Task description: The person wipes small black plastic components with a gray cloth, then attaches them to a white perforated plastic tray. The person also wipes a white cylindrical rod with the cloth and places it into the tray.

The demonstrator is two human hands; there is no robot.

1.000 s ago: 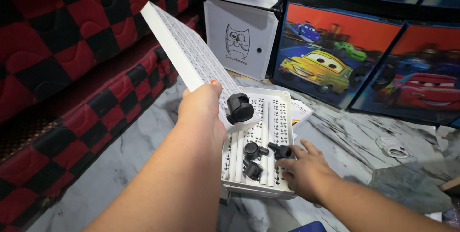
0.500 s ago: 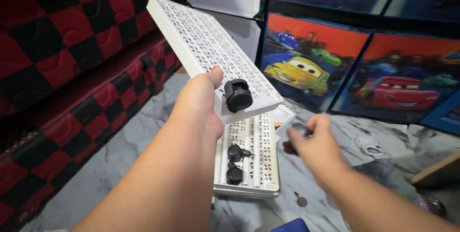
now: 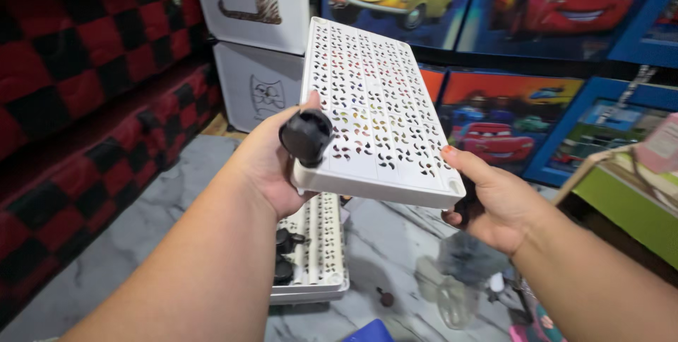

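The left hand (image 3: 272,165) grasps a white perforated panel (image 3: 374,112) at its near left corner, thumb on the upper face and fingers beneath. A black caster wheel (image 3: 306,137) is mounted at that corner and stands up from the panel face, touching the thumb. The panel is held in the air, tilted so that its far edge rises toward 12 o'clock; its holes run in regular rows of small curved cut-outs.

The right hand (image 3: 494,201) supports the panel at its near right corner, at about 3 o'clock from the wheel. The thumb lies along the panel's edge and the fingers curl under it around a dark object (mostly hidden, so its kind cannot be told).

Below the panel, at 6 o'clock, a second white perforated panel (image 3: 325,257) lies flat on the marble-patterned floor (image 3: 141,243). Two loose black caster wheels (image 3: 284,254) rest on its left part, one just beside the other. A small dark round piece (image 3: 385,298) lies on the floor near that panel's right edge.

At 9 o'clock stands a red-and-black checked mattress (image 3: 92,102). At 12 o'clock stand white storage cubes (image 3: 251,3) with animal drawings, and beside them, toward 2 o'clock, cabinet fronts with cartoon cars (image 3: 494,3).
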